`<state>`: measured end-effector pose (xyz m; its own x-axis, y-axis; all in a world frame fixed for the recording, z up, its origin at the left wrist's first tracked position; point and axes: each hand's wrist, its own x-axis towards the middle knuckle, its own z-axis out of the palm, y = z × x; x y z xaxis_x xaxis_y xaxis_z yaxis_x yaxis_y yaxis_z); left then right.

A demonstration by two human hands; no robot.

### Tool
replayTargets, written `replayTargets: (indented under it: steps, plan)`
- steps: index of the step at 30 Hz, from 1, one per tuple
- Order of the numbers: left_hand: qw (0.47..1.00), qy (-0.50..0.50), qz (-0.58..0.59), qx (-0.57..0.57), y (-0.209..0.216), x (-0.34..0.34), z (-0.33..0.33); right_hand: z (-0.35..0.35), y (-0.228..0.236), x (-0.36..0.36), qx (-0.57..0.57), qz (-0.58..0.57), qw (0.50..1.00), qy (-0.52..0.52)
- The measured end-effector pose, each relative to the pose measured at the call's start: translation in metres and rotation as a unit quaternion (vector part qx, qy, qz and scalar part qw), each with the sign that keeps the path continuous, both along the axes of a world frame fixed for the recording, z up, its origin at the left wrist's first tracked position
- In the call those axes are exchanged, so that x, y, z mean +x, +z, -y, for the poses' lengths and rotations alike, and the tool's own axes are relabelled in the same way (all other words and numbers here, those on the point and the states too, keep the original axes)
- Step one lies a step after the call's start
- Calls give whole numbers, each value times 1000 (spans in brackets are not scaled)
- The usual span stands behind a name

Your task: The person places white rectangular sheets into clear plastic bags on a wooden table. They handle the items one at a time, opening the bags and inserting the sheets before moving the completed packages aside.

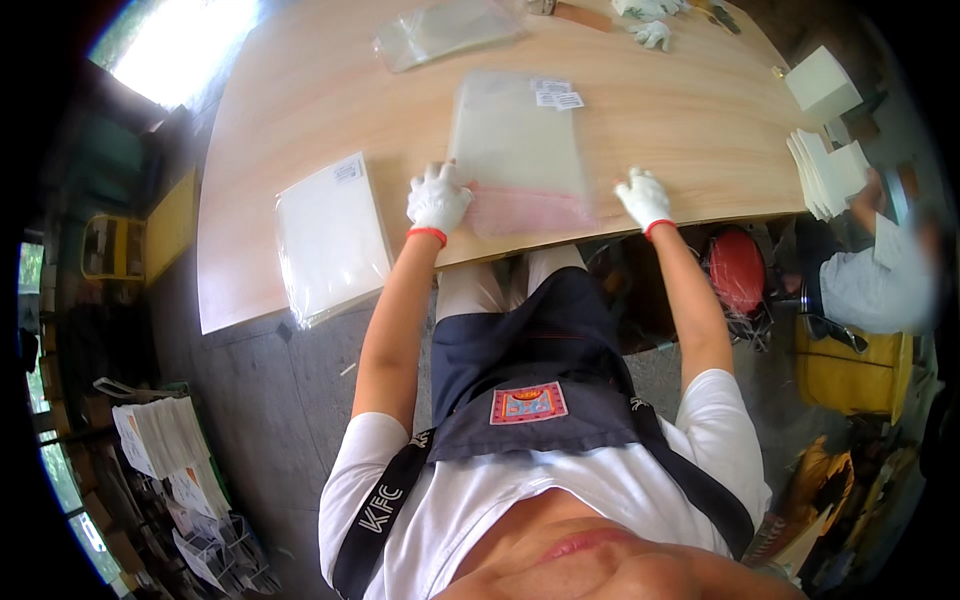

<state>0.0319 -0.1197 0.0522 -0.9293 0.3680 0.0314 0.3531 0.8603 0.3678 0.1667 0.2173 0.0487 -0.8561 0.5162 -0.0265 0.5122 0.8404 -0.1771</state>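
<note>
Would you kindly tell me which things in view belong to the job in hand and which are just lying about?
Probably in the job:
- clear plastic bags, between left hand and right hand
- white labels on them
- plastic-wrapped white packet, to the left

Apparently just lying about:
- loose white glove, far side
- white stacks, lower left

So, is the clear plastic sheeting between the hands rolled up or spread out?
Spread: the clear plastic sheeting makes a flat rectangle on the pale wooden table.

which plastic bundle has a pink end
The clear rectangular plastic stack between the white-gloved left hand and right hand; the white plastic-wrapped pack and far clear plastic stack show no pink.
</note>
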Motion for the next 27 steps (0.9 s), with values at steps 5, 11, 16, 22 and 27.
replayTargets:
  steps: [5,11,16,22,27]
  plan:
    - [999,-46,5,9,2,42,-20,52,-1,-5,-26,-49,994,90]
    - [998,-8,-17,63,1,53,-13,31,6,-4,-50,-125,989,65]
    - [995,-28,-54,73,3,38,-17,-12,-2,-5,-39,-79,995,38]
    - [994,-83,-50,42,-5,37,-21,28,-31,-14,29,-75,988,133]
    - [976,-81,-152,133,-30,33,-14,16,-31,0,10,-267,962,56]
